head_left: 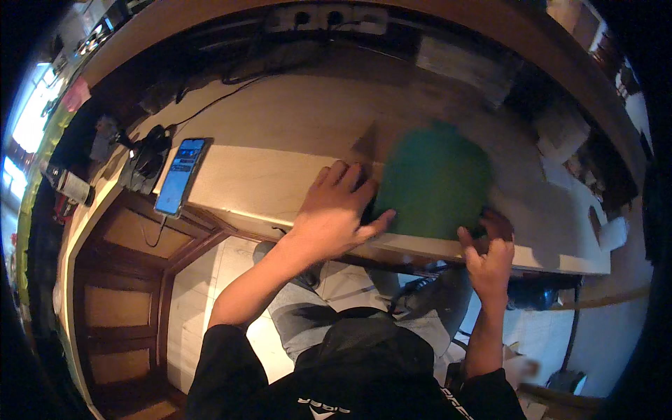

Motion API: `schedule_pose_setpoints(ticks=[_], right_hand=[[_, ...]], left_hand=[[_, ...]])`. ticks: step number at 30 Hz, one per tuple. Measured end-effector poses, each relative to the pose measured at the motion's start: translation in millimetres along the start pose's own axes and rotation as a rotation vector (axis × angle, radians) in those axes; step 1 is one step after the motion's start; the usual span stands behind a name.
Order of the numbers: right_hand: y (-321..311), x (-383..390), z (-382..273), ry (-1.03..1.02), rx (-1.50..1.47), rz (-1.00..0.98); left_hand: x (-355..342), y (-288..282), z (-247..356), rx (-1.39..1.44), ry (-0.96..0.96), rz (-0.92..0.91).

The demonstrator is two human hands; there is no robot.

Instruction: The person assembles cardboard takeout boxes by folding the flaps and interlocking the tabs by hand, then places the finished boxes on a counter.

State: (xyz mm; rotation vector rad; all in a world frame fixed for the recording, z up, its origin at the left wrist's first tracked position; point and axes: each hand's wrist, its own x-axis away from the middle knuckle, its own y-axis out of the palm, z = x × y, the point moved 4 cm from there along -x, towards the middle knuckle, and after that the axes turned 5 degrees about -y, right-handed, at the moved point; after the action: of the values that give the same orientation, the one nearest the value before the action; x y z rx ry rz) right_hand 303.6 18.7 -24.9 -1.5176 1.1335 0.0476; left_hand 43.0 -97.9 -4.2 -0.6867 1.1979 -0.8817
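So the green sheet-like thing [435, 183] sat right between the two hands, flat-looking over the front part of the pale desk [259, 175]. The left hand [337, 210] was by its left side with fingers spread, thumb reaching to the near-left corner. The right hand [488, 255] was at the near-right corner, fingers curled, thumb pointing up toward the edge. The green thing was pretty blurry, so I couldn't tell if the right fingers were really pinching it or just resting there.

Well left of the left hand, a phone [182, 176] lay with its screen lit, dark clutter [147, 157] just beside it. Way past both hands, at the back, there was a socket strip [325, 19]. Closer to the wearer than the hands, below the desk edge, you could see legs in grey jeans [301, 301].
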Motion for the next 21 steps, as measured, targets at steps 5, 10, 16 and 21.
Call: schedule_pose_setpoints(ticks=[5, 10, 16, 21], right_hand=[[-0.5, -2.5, -2.5, -0.057, 0.067, -0.011], [-4.2, -3.8, -5.6, 0.001, 0.049, -0.013], [-0.4, -1.3, -3.1, 0.027, 0.075, -0.023], [2.7, -2.5, -3.9, 0.035, 0.063, -0.035]], left_hand=[[-2.1, -1.0, 2.0, 0.012, -0.024, -0.022], [-3.7, -2.7, 6.4, 0.019, -0.048, -0.052], [-3.2, 1.0, 6.5, -0.024, -0.031, -0.037], [-3.5, 1.7, 8.9, -0.071, -0.015, -0.033]])
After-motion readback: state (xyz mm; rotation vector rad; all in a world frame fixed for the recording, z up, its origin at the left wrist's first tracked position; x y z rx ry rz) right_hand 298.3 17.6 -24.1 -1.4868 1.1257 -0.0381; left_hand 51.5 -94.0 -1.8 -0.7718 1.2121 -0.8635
